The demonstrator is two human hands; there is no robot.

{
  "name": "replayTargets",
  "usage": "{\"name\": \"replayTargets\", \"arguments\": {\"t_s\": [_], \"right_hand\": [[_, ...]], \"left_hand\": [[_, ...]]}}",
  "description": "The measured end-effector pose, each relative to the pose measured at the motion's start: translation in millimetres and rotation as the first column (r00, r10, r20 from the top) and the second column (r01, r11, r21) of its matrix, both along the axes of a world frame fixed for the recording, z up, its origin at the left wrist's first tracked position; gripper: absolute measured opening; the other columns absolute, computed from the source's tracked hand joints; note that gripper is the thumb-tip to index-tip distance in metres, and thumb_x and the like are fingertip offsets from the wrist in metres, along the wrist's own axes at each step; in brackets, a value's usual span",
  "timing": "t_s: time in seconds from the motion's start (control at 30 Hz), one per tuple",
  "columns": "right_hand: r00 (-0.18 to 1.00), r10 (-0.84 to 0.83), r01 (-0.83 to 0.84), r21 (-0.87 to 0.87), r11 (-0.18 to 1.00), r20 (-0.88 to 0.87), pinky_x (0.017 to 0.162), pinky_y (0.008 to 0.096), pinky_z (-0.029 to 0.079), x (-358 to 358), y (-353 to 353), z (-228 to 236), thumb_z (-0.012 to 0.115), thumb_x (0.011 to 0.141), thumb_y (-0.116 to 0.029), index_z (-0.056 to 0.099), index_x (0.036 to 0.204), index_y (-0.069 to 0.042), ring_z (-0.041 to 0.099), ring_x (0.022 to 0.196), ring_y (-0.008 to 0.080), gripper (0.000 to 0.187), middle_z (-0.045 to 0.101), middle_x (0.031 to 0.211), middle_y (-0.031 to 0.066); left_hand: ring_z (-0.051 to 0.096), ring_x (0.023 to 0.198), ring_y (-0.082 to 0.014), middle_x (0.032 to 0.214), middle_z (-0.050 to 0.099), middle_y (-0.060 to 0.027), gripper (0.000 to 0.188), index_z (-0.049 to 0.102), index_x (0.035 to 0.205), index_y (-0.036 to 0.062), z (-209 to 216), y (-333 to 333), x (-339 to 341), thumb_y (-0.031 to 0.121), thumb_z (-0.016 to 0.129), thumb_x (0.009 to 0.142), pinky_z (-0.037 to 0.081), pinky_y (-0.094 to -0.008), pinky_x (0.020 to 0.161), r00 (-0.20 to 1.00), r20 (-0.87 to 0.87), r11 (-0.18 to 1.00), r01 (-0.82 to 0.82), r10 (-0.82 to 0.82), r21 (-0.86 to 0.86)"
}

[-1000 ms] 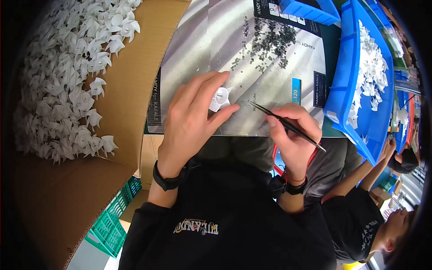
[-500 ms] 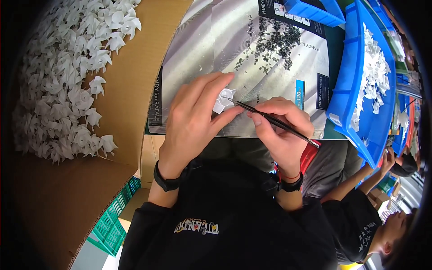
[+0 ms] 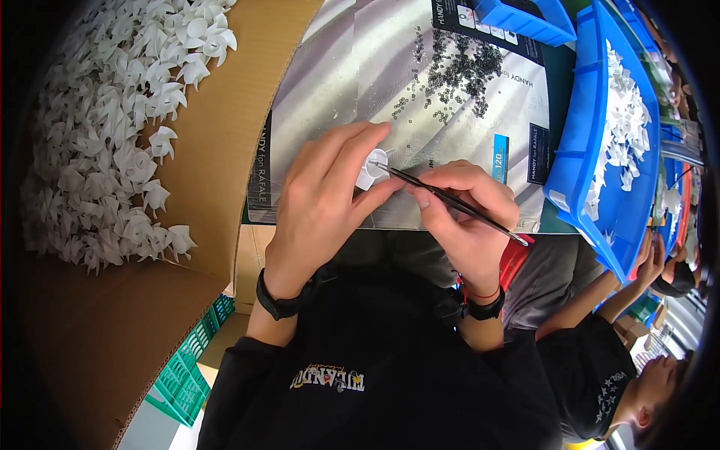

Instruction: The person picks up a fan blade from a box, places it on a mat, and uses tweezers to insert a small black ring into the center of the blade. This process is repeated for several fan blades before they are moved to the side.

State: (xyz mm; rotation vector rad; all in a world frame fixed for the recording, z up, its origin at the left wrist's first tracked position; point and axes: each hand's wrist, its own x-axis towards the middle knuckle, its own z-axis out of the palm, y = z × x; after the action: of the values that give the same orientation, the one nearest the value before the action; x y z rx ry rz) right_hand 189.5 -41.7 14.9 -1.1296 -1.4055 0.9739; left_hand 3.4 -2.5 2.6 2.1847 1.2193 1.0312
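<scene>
White part (image 3: 368, 172): small, smooth and pale, cup-shaped with a round mouth, lying within the curve of the left hand (image 3: 319, 187), over the near edge of the printed sheet (image 3: 337, 90); clock hours here are counted from this part.
Left hand: thumb and forefinger arched apart around the white part; the contact is hidden, so I cannot tell whether it is pinched.
Right hand (image 3: 471, 221): toward four o'clock, pinching slim black tweezers (image 3: 450, 200) between thumb and fingers, the fine tips at the cup's mouth.
Black rings (image 3: 459, 71): tiny, round, thickly scattered on the sheet between one and two o'clock.
Blue bin (image 3: 536, 28): small, beyond the rings on the same bearing.
Blue tray (image 3: 562, 176): ribbed walls, three o'clock, holding heaped white pieces (image 3: 622, 112); dark green tabletop (image 3: 560, 82) shows beside it.
Cardboard box (image 3: 255, 67): brown, nine to ten o'clock, filled with curved, pointed, petal-like pieces (image 3: 112, 135).
Green crate (image 3: 184, 379): latticed, between seven and eight.
Print: the sheet shows draped-cloth folds, dark panels with pale lettering and, near three o'clock, a light-blue label (image 3: 500, 159) with numerals; the black top (image 3: 375, 330) carries multicoloured lettering just past six.
Change: one second ago the tips stood clear of the cup toward three o'clock; now they reach its mouth, while the left hand's pose is nearly the same.
</scene>
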Motion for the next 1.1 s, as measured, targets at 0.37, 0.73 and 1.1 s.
{"name": "replayTargets", "arguments": {"t_s": [0.37, 0.73, 1.1], "right_hand": [[0.999, -0.025, 0.026, 0.054, 0.998, -0.027, 0.063, 0.0223, 0.051, -4.5, 2.7, -3.4, 0.075, 0.082, 0.008, 0.071, 0.096, 0.005, 0.067, 0.072, 0.0099, 0.016, 0.072, 0.084, 0.0086], [0.996, 0.027, -0.031, 0.048, 0.998, 0.081, 0.061, 0.0218, 0.050, 1.2, 0.5, -2.2, 0.076, 0.081, 0.009, 0.071, 0.096, 0.005, 0.066, 0.070, 0.0096, 0.016, 0.072, 0.084, 0.0097], [0.999, 0.006, -0.004, 0.054, 0.999, -0.032, 0.067, 0.0219, 0.054, 0.1, -0.1, -3.5, 0.075, 0.082, 0.008, 0.070, 0.097, 0.008, 0.070, 0.076, 0.0111, 0.016, 0.074, 0.086, 0.0113]], "left_hand": [[0.065, 0.099, -0.0311, 0.118, 0.067, -0.0116, 0.058, 0.063, 0.125, 0.0033, -4.0, 1.4, -2.1, 0.008, 0.085, 0.072, 0.053, -0.0390, 0.083, 0.999, 0.009, 0.999, 0.031, -0.032, 0.033], [0.066, 0.098, -0.0307, 0.118, 0.067, -0.0113, 0.058, 0.064, 0.125, 0.0033, -6.4, 0.5, -2.1, 0.007, 0.086, 0.071, 0.053, -0.0382, 0.083, 1.000, -0.001, 0.998, 0.028, -0.028, 0.061], [0.069, 0.105, -0.0312, 0.118, 0.069, -0.0161, 0.060, 0.066, 0.123, 0.0006, -0.9, -0.3, -2.0, -0.002, 0.087, 0.066, 0.056, -0.0371, 0.088, 0.999, 0.014, 0.999, 0.037, -0.037, 0.008]]}}
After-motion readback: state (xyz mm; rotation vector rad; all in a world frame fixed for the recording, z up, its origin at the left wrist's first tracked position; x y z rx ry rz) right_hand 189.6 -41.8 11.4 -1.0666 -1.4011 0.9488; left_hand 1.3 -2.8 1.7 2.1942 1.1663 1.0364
